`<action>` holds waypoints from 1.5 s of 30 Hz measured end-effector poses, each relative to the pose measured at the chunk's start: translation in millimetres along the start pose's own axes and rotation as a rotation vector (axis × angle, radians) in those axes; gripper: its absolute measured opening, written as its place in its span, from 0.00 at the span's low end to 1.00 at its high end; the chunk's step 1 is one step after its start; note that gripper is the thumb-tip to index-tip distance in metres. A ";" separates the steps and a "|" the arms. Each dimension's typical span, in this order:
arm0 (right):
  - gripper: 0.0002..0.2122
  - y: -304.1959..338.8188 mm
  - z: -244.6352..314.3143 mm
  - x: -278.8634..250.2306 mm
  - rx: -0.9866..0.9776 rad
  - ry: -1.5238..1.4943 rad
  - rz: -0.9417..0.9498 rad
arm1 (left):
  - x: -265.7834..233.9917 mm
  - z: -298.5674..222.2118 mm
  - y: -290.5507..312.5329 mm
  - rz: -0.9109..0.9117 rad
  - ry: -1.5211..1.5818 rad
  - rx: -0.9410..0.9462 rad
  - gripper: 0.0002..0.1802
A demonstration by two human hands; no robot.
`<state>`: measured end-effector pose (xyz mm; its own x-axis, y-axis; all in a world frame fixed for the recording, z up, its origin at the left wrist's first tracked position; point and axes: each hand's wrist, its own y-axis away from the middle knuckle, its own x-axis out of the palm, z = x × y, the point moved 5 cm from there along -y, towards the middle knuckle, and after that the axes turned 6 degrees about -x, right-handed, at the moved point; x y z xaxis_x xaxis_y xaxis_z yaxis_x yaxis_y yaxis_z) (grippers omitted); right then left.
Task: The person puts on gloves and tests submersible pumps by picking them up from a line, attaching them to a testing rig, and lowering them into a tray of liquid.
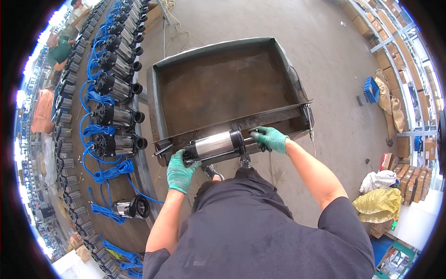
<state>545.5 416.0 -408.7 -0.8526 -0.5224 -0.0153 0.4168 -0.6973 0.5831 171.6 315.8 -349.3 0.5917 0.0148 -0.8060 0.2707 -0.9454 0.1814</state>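
A submersible pump (214, 145) with a shiny steel cylinder and black ends lies sideways across the near ledge of a metal tank (274, 113). My left hand (180, 174), in a green glove, grips the pump's left end, thumb and fingers around the black cap. My right hand (271, 139), gloved alike, is closed just beyond the pump's right black flange (237, 141). Its fingers curl around something dark beside a silver rod (250, 140); what they hold is partly hidden.
Brownish liquid seems to fill the tank. Rows of similar pumps (114, 116) with blue cables (111, 171) stand on a bench to the left. Two people (59, 50) are at the far left. A blue crate (371, 89), sacks (378, 204) and laden shelves (395, 56) are on the right.
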 end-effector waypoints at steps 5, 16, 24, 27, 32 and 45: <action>0.20 1.0 1.8 0.5 0.055 -0.294 0.055 | 0.6 1.7 0.8 -0.023 -0.001 0.021 0.42; 0.11 -15.6 33.0 15.4 -0.158 1.314 0.091 | -6.0 -6.5 2.2 0.006 -0.055 -0.039 0.42; 0.23 -3.4 12.2 -6.9 0.030 0.032 0.020 | -5.8 37.7 11.6 -0.128 0.213 -0.069 0.36; 0.21 -8.6 6.9 -1.0 -0.024 -0.133 -0.017 | -5.1 101.9 22.6 -0.174 0.060 -0.227 0.25; 0.20 -13.0 1.1 -0.5 -0.005 -0.428 0.058 | 7.2 140.0 28.4 0.108 0.320 -0.498 0.20; 0.08 -4.0 15.6 3.2 -0.288 1.171 0.014 | -23.4 59.9 3.3 0.321 0.649 -0.463 0.14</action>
<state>536.2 424.7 -398.3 -0.1065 -0.5550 -0.8250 0.6056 -0.6943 0.3889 113.2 292.8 -363.6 0.9716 0.0862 -0.2204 0.2151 -0.7101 0.6705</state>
